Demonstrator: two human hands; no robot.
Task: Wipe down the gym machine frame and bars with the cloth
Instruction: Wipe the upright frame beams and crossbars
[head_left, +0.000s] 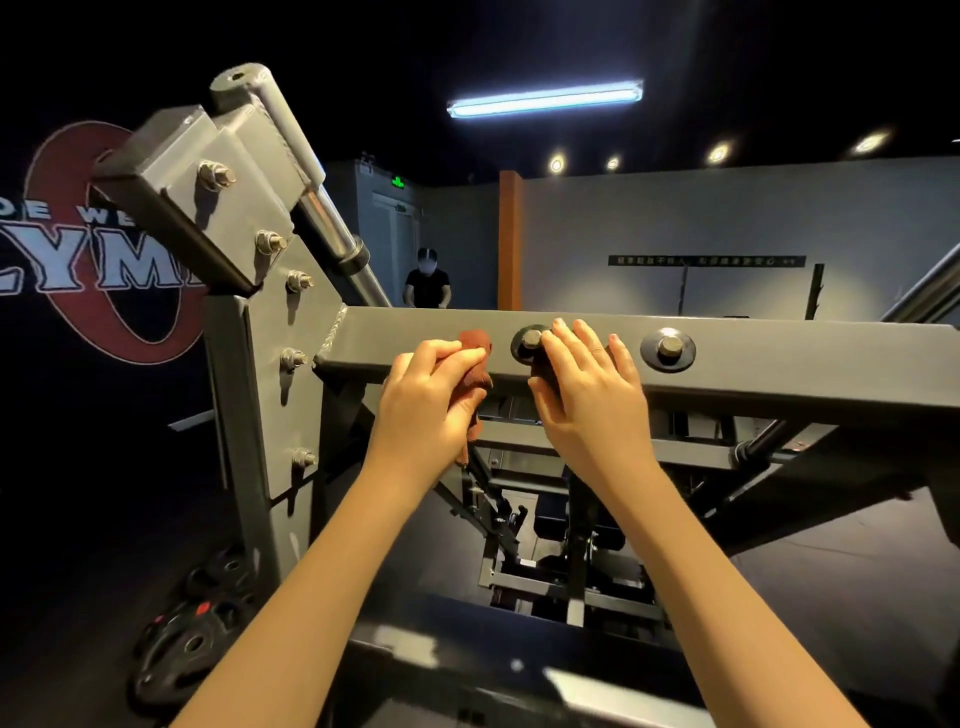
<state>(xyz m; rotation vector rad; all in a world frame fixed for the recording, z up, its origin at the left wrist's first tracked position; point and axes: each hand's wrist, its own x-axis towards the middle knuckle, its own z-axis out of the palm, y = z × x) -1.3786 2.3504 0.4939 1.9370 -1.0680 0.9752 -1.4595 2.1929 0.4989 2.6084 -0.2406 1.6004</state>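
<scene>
on the front face of the grey crossbar (779, 358), entries as follows: your left hand (431, 395), fingers curled tight round a bunched red-brown cloth (475, 358), which is pressed to the bar just left of a bolt (532, 340). your right hand (587, 384), fingers straight and together, holding nothing, laid flat on the bar beside that same bolt. second bolt (669, 345) further right, apart from both hands. bolted upright post (260, 415) at left. weight plates (182, 639) on the floor, lower left. person (427, 283) standing in the background
</scene>
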